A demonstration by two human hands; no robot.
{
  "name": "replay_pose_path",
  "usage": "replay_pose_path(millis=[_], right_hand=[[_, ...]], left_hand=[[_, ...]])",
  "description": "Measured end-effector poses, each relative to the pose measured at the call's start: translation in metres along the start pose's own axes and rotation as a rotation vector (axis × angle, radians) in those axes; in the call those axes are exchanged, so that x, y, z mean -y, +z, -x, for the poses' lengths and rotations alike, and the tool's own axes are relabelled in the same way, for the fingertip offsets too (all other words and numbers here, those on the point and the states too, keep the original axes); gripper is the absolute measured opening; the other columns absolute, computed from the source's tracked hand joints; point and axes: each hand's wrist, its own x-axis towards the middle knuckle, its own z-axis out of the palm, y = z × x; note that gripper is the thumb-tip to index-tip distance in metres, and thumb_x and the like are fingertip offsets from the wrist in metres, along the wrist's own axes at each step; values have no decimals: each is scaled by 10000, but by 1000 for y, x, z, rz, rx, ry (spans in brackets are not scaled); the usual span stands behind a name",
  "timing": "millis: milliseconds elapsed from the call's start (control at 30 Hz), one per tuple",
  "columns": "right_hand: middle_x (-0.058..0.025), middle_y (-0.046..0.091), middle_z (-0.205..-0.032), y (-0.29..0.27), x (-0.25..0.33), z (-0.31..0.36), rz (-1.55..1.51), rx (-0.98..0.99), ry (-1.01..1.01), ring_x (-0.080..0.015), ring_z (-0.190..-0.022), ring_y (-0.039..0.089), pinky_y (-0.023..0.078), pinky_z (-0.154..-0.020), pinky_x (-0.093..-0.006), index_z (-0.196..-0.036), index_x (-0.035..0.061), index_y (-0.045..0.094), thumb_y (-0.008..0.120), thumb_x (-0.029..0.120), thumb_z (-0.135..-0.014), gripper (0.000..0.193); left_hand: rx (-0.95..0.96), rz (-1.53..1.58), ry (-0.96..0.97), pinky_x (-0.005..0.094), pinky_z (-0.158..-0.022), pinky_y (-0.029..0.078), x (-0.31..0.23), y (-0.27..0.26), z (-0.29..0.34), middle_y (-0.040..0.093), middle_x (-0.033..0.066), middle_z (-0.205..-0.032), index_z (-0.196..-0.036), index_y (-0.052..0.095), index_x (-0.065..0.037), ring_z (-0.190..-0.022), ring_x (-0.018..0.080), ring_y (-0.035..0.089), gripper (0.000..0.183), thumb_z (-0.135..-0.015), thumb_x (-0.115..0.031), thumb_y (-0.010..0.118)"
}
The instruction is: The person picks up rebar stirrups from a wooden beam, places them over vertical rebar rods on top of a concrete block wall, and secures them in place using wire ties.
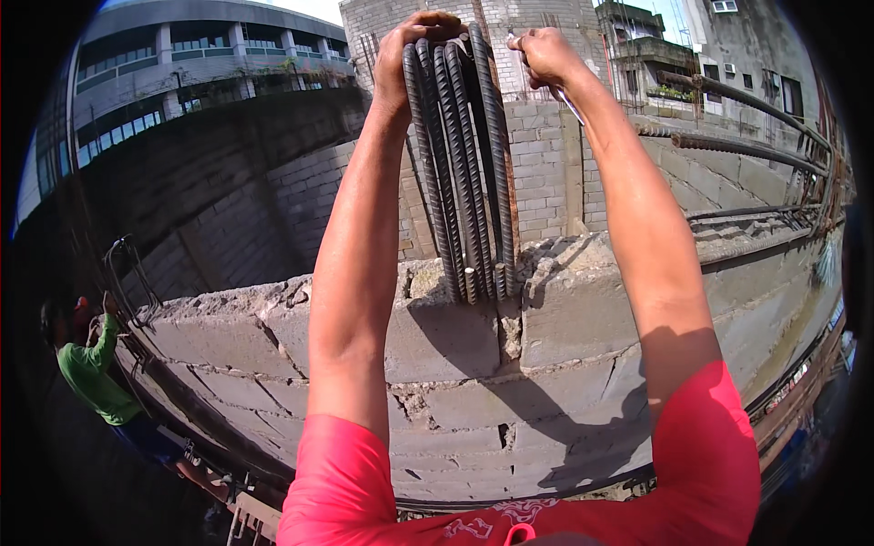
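A bundle of dark ribbed rebar stirrups (464, 155) stands upright in front of me, its lower bent ends against the top of a concrete block wall (446, 337). My left hand (410, 56) is wrapped around the bundle's top left side, fingers curled over the upper bends. A rusty vertical rebar (499, 118) runs up beside the stirrups. To the right of the bundle, my right hand (549, 60) is raised and closed. It grips a thin metal tool (571, 106), whose shaft sticks out below the palm; its exact kind is unclear.
At the far left a person in a green long-sleeved top (96, 382) works beside the wall. Long horizontal rebars (746, 153) jut in from the right at about shoulder height. Behind stands a grey block wall (537, 150). Bent thin bars (127, 264) rise at the wall's left end.
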Motion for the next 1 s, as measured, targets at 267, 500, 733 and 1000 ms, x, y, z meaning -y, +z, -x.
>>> replay_pose_path(millis=[267, 500, 733, 1000], right_hand=[[3, 446, -590, 1, 49, -8, -558, -406, -551, -104, -435, 404, 424, -451, -323, -928, 4, 602, 531, 189, -996, 210], [-1, 465, -627, 51, 51, -26, -529, -443, -367, -103, -449, 418, 413, -458, -320, -909, 29, 562, 513, 204, -1015, 211], [-5, 484, -664, 21, 59, 3, -252, 53, -164, -102, -464, 432, 403, -465, -317, -889, 53, 521, 496, 218, -1034, 221], [-29, 583, -780, 55, -7, 36, -421, -158, -334, -96, -594, 538, 452, -520, -277, -1113, 14, 601, 486, 227, -1044, 252]], left_hand=[[-1, 67, -68, 326, -930, 545, 1, -1, 4, 659, 210, -1182, -1105, 602, 41, -1053, 274, 706, 188, -956, -40, 521], [-60, 8, -142, 365, -926, 551, -8, -3, 6, 681, 220, -1143, -1068, 544, 11, -1075, 295, 684, 192, -907, -75, 600], [-75, 16, -179, 317, -909, 516, -33, 14, 8, 741, 110, -1093, -1254, 666, -25, -1077, 243, 668, 474, -1005, -317, 387], [-211, -121, 12, 300, -793, 513, -13, 17, 8, 716, 152, -1121, -943, 716, 34, -832, 193, 667, 540, -1045, -374, 377]])
